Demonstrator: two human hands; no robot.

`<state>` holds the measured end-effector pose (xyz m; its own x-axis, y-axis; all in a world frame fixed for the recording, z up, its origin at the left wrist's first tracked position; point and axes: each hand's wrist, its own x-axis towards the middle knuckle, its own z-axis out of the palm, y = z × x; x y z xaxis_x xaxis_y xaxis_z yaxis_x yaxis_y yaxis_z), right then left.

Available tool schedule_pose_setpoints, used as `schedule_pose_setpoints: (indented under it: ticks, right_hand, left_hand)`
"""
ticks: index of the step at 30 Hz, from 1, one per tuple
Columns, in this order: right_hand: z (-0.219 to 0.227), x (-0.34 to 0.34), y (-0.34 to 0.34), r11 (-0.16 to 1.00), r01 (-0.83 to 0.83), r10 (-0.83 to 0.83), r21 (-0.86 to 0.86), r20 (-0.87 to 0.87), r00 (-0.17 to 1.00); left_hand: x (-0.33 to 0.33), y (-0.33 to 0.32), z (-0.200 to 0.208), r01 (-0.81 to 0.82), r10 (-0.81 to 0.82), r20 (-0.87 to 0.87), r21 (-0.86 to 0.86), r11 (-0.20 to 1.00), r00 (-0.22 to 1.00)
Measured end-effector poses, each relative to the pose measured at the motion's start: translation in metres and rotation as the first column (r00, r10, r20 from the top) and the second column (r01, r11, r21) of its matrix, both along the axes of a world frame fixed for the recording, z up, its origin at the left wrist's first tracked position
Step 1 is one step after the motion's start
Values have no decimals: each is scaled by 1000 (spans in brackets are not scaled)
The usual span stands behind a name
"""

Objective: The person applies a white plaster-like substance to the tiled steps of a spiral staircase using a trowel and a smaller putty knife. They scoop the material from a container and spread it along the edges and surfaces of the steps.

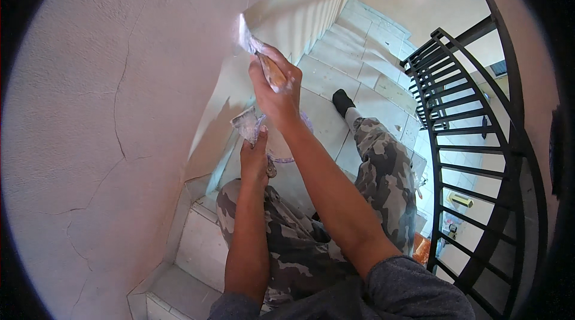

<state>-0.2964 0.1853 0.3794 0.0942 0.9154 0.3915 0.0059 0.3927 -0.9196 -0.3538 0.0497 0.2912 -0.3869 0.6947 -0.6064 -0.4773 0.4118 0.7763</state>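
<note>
My right hand is wrapped round the wooden handle of a putty knife. Its whitish, smeared blade points up and to the left, at the pinkish wall; whether it touches the wall I cannot tell. Lower down, my left hand grips a second putty knife, its broad blade coated with pale paste. Just beyond that hand is a round container with a purple-and-white smeared rim, partly hidden by my right forearm. Whether the left hand also holds the container cannot be made out.
Thin cracks run down the wall on the left. I am on a tiled staircase, one dark-socked foot on the tiles ahead. A black metal railing curves along the right, with the lower floor visible through its bars.
</note>
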Motion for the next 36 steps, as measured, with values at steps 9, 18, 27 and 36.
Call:
schedule_pose_setpoints:
  ticks: [9,18,27,36]
  right_hand:
    - [1,33,-17,907,-330,60,-263,-693,718]
    - [19,44,22,901,-289,35,-324,-609,793]
    - [-9,85,20,784,-235,-146,-575,-538,830]
    - [-63,87,41,775,-298,-186,-558,-652,735]
  left_hand:
    - [-6,-3,-9,1,2,-57,53,999,998]
    - [-10,-3,-22,-21,32,-155,72,997,987]
    - [-7,-4,-7,-19,19,-80,-6,1000,997]
    - [-4,0,-9,29,-30,-62,-22,999,998]
